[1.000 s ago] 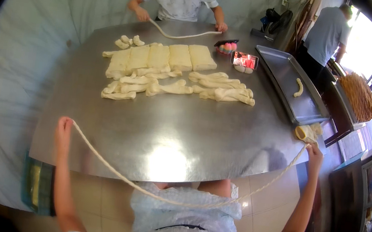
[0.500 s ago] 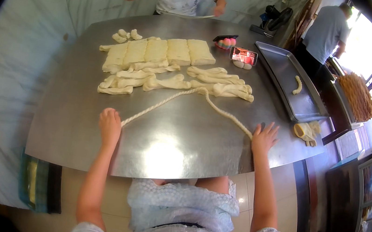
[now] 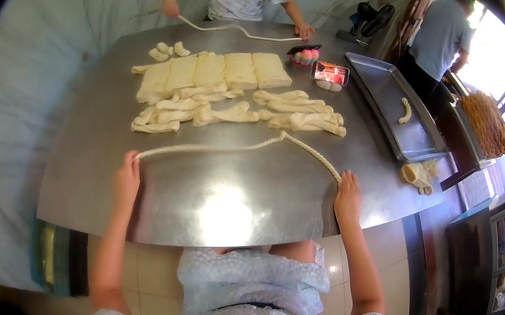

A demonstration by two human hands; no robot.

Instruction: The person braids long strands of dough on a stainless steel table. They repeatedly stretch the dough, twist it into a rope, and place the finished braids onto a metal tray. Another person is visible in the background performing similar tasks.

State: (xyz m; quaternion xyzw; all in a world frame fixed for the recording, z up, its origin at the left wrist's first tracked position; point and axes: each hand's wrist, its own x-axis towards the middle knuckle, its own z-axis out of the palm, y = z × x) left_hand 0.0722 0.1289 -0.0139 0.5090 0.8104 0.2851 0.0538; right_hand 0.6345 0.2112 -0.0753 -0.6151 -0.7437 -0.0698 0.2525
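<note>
Left hand (image 3: 127, 174): fingers bunched together, fingertips closed on 1 end of a long dough strand (image 3: 282, 136). Right hand (image 3: 348, 199): fingers nearly straight and close together, strand's other end at the fingertips' inner side; can't tell whether that grip pinches it or only presses on it.

Strand is on the worktop (image 3: 96, 137), strung between the 2 hands, bowed away from the person to a peak right of its middle. Right stretch clearly twisted, left stretch looks smoother. Handling, judged by look: light, soft, limp, stretchy, perhaps slightly tacky; would thin or tear if pulled hard, flatten if squeezed. Best hold: lightly at the 2 ends, twisted length left unpinched.

Pose: both forearms reach forward from the lower edge, hands well apart, over the worktop's near part. Right hand palm down; left hand more edge-on, slightly blurred.

Farther out: dough strips (image 3: 227, 116) just beyond the peak, joined dough slabs (image 3: 213, 69) behind them. To the right, a cream glove (image 3: 419, 175) near a metal tray (image 3: 387, 102) with 1 short twisted piece (image 3: 406, 111). Across, a co-worker's hands (image 3: 304, 31) at the ends of another strand (image 3: 218, 28).
</note>
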